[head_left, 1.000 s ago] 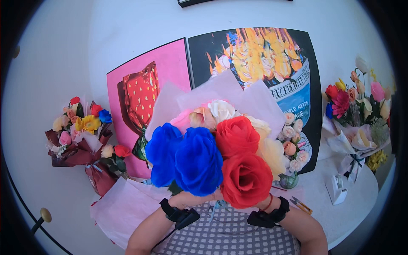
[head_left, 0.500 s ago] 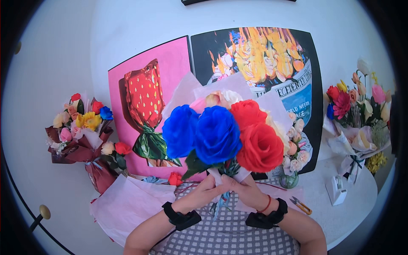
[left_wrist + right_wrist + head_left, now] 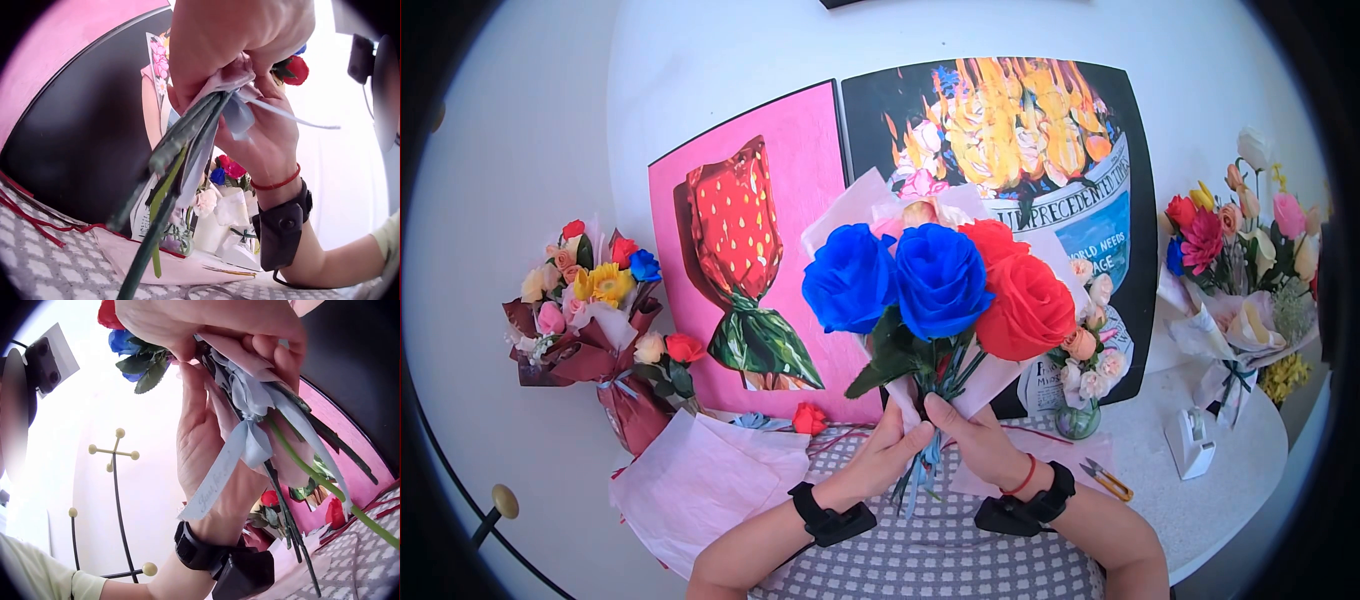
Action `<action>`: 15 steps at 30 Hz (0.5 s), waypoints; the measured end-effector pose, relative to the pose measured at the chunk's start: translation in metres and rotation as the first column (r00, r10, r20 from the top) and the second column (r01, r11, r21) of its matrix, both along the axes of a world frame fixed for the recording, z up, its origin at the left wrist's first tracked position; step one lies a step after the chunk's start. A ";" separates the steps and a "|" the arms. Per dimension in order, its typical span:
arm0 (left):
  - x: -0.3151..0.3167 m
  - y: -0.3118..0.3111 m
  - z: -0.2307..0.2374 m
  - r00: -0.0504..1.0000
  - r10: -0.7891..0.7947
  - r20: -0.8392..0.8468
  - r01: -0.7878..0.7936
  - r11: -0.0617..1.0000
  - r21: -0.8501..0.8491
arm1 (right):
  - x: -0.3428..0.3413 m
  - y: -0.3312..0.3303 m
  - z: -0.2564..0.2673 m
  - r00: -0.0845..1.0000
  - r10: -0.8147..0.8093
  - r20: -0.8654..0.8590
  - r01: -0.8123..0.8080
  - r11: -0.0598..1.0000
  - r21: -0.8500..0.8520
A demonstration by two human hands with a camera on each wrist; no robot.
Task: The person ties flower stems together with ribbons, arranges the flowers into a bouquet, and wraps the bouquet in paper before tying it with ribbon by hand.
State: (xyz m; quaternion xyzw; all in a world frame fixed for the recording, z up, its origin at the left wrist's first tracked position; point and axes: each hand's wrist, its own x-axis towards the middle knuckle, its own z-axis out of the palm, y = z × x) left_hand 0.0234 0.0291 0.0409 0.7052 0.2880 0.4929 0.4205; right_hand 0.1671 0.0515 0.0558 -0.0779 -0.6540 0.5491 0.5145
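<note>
White wall (image 3: 700, 50) behind, bouquet (image 3: 943, 283) up front

From here I see the left hand (image 3: 882, 452) and right hand (image 3: 982, 446) together low on the bouquet, both gripping its stems through pale pink wrap (image 3: 993, 383). Right of the bouquet, a small glass vase (image 3: 1079, 423) holds pale roses (image 3: 1090, 362); farther right, white paper (image 3: 1197, 333) cradles mixed flowers (image 3: 1245, 215). Well left of it, maroon wrapping (image 3: 637, 420) holds assorted blooms (image 3: 608, 286).
</note>
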 end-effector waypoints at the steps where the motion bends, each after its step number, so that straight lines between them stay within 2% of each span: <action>1: 0.002 0.000 -0.002 1.000 0.000 0.000 0.000 1.000 -0.001 | 0.000 -0.001 0.000 1.000 -0.020 -0.020 0.020 1.000 0.008; 3: 0.005 0.000 -0.005 0.999 0.047 0.027 -0.050 0.990 0.129 | 0.000 -0.002 0.001 1.000 -0.007 -0.023 0.007 1.000 -0.006; 5: 0.005 0.000 -0.005 0.998 0.063 -0.002 -0.062 0.986 0.155 | 0.000 -0.002 0.001 1.000 0.007 -0.027 -0.008 1.000 -0.019; 7: 0.003 0.001 -0.006 0.996 0.080 -0.033 -0.072 0.980 0.186 | -0.002 0.000 -0.003 0.996 -0.068 -0.053 0.074 0.988 0.135; 8: 0.000 0.004 -0.008 0.992 0.099 -0.077 -0.080 0.973 0.214 | -0.002 0.003 -0.005 0.996 -0.067 -0.055 0.075 0.987 0.142; 10: -0.003 0.006 -0.014 0.976 0.182 -0.115 -0.148 0.955 0.256 | 0.002 0.009 -0.013 0.991 -0.094 0.095 0.060 0.946 0.320; 13: -0.005 0.007 -0.012 0.975 0.159 -0.154 -0.113 0.955 0.274 | 0.006 0.021 -0.037 0.971 -0.156 0.181 0.081 0.928 0.363; 14: -0.010 -0.001 -0.014 0.940 0.253 -0.228 -0.204 0.954 0.218 | 0.009 0.020 -0.032 0.988 -0.142 0.068 0.074 0.801 0.594; 15: -0.014 -0.004 -0.013 0.940 0.255 -0.226 -0.205 0.953 0.224 | 0.010 0.022 -0.033 0.988 -0.141 0.068 0.073 0.798 0.599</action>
